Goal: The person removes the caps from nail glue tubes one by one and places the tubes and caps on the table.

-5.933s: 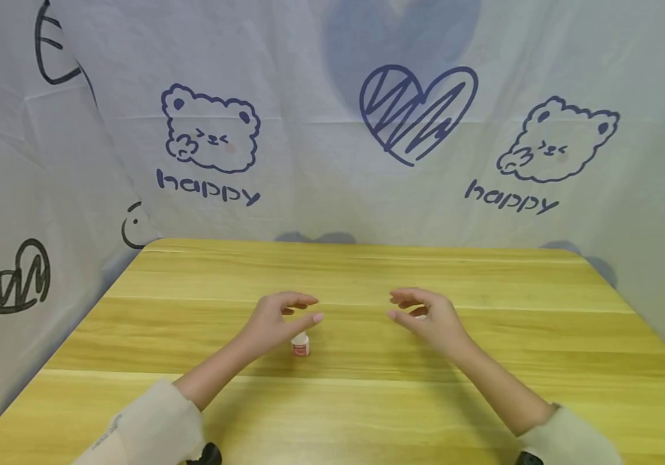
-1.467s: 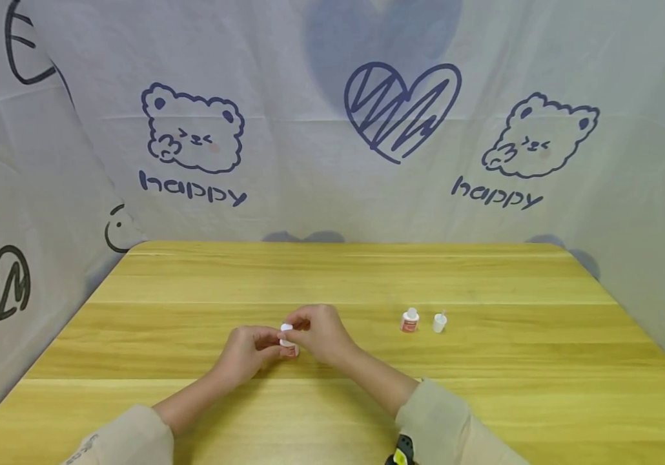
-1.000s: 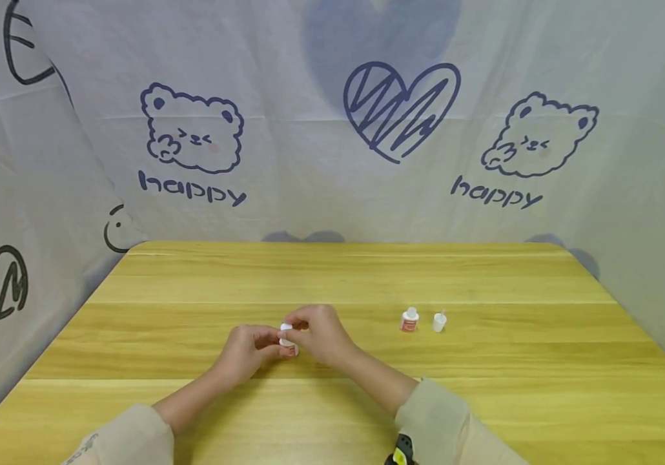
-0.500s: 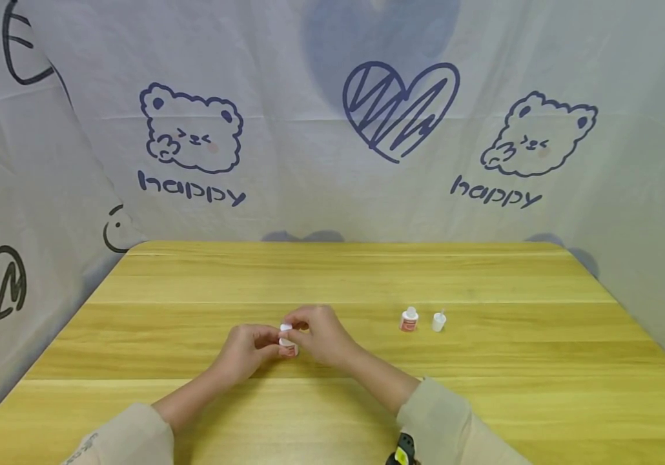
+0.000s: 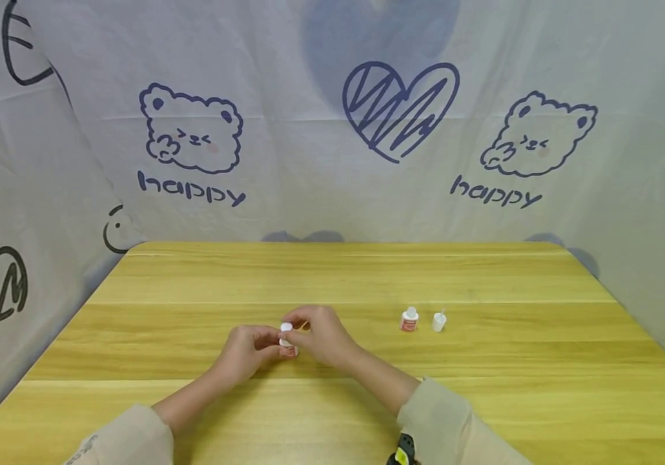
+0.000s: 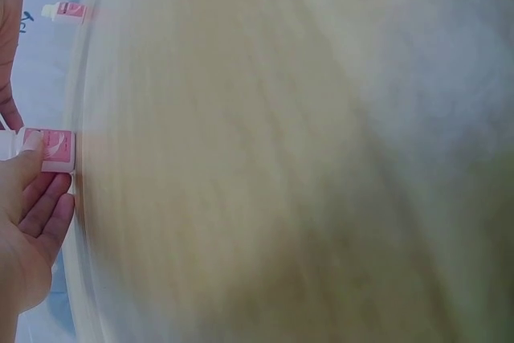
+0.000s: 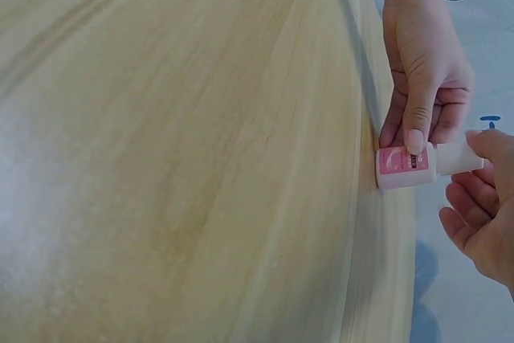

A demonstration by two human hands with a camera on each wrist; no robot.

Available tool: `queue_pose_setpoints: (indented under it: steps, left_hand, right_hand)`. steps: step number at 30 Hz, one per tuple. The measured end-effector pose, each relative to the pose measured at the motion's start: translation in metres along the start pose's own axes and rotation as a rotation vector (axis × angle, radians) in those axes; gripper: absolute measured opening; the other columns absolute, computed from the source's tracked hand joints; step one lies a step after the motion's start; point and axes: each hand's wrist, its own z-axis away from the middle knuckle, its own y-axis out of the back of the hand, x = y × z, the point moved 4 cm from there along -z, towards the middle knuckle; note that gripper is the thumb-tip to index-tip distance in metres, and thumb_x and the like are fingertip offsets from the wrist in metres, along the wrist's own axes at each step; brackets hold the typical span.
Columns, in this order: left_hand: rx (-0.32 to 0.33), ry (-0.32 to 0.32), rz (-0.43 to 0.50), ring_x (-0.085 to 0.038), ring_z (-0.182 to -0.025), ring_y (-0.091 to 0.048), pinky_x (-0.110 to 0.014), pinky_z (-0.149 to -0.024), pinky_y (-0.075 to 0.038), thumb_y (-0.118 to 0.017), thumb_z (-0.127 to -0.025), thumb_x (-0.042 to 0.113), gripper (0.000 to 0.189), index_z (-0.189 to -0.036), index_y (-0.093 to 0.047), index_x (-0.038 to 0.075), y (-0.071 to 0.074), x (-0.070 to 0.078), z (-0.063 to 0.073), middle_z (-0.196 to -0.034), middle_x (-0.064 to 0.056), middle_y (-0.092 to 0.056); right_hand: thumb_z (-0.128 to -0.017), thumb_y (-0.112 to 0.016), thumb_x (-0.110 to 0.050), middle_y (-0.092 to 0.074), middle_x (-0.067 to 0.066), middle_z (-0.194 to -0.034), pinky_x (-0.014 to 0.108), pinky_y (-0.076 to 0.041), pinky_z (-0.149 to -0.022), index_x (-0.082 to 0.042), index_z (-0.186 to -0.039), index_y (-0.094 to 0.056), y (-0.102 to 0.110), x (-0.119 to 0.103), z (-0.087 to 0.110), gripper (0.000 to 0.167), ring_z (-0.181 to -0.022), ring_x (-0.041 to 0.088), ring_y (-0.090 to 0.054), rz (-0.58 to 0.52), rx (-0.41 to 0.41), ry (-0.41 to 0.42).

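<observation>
A small white bottle with a pink label (image 5: 288, 352) stands upright on the table, left of the middle. My left hand (image 5: 242, 354) holds its lower body, thumb on the label in the right wrist view. From the other side my right hand (image 5: 327, 336) pinches the bottle's white cap (image 7: 460, 158) between thumb and fingers. The cap sits on the bottle's neck. In the left wrist view the label (image 6: 58, 150) shows beside the left thumb, while the cap is partly cut off by the frame edge.
To the right stands a second pink-labelled bottle (image 5: 409, 321), uncapped, with a pale nozzle on top. Beside it a white cap (image 5: 439, 322) rests upside down, a thin stem pointing up. A printed cloth (image 5: 309, 161) hangs behind the wooden table (image 5: 367, 271).
Several seconds ago both hands hovered apart; since then they have come together on the left bottle, and the second bottle and loose cap have come into view. Over the last second hardly anything moves.
</observation>
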Motion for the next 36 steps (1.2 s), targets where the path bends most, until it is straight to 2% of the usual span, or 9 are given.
queue_pose_setpoints:
  steps: [7, 14, 25, 31, 36]
  left_hand:
    - [-0.011, 0.014, 0.016, -0.007, -0.077, -0.069, -0.016, -0.068, -0.054, -0.069, -0.081, 0.007, 0.015, -0.094, -0.071, 0.0, -0.0006, -0.0006, 0.0004, -0.088, -0.013, -0.073]
    - [-0.012, 0.014, 0.006, -0.01, -0.078, -0.07, -0.018, -0.067, -0.055, -0.069, -0.081, 0.008, 0.016, -0.095, -0.071, 0.0, -0.0001, -0.0002, 0.0018, -0.089, -0.013, -0.072]
    - [-0.007, 0.029, 0.004, -0.015, -0.079, -0.071, -0.019, -0.068, -0.055, -0.069, -0.081, 0.008, 0.018, -0.096, -0.07, -0.002, -0.0005, 0.0004, 0.0021, -0.092, -0.016, -0.072]
    - [-0.013, 0.051, -0.017, -0.015, -0.08, -0.07, -0.019, -0.068, -0.055, -0.068, -0.081, 0.01, 0.018, -0.097, -0.071, 0.001, 0.0, 0.0028, 0.0027, -0.094, -0.014, -0.072]
    - [-0.017, 0.052, -0.007, -0.014, -0.08, -0.07, -0.019, -0.068, -0.055, -0.068, -0.082, 0.009, 0.017, -0.095, -0.07, 0.0, -0.0004, 0.0034, 0.0025, -0.092, -0.014, -0.072]
  right_hand:
    - [-0.082, -0.07, -0.01, -0.071, 0.007, -0.088, 0.025, -0.05, -0.074, -0.002, -0.09, -0.071, 0.0024, 0.0014, -0.0004, 0.011, -0.08, 0.013, -0.062, -0.01, 0.031, -0.04]
    - [-0.084, -0.068, -0.009, -0.071, 0.006, -0.084, 0.029, -0.052, -0.075, -0.003, -0.085, -0.071, 0.0023, -0.002, -0.0006, 0.006, -0.077, 0.01, -0.062, -0.004, 0.017, -0.017]
    - [-0.086, -0.064, -0.008, -0.072, 0.005, -0.085, 0.021, -0.048, -0.073, -0.005, -0.085, -0.071, 0.0029, -0.0047, -0.0004, 0.008, -0.079, 0.012, -0.062, 0.021, -0.036, -0.011]
    - [-0.087, -0.061, -0.005, -0.071, 0.007, -0.09, 0.032, -0.053, -0.078, -0.002, -0.091, -0.071, 0.0034, -0.0062, -0.0007, 0.01, -0.083, 0.015, -0.062, 0.016, -0.073, 0.009]
    - [-0.087, -0.061, -0.004, -0.07, 0.008, -0.092, 0.038, -0.053, -0.08, -0.002, -0.093, -0.07, 0.0031, -0.0064, -0.0008, 0.012, -0.085, 0.015, -0.061, 0.029, -0.094, 0.004]
